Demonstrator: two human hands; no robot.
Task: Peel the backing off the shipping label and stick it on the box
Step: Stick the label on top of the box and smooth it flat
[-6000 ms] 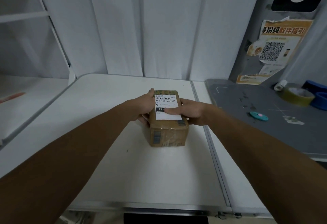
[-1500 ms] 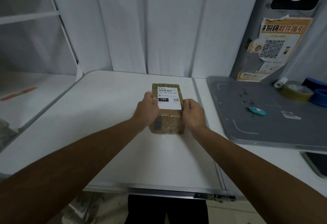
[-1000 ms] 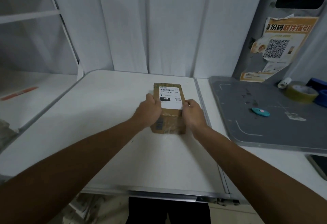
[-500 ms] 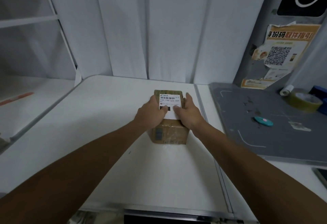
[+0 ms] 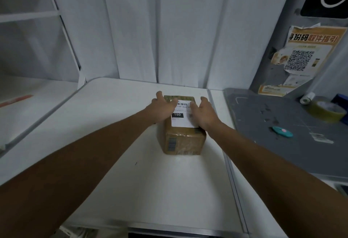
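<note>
I had the box [image 5: 183, 136] on the white table [image 5: 116, 124], label [image 5: 183, 119] stuck on its top (barcode end far). My left hand [image 5: 162, 108] and right hand [image 5: 203, 112] lay flat, fingers spread, on the label's sides.

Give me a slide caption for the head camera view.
Both hands, left and right, press the label flat onto the box on the table.

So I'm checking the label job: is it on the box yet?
On: the white shipping label lies flat on the brown cardboard box top.
</note>
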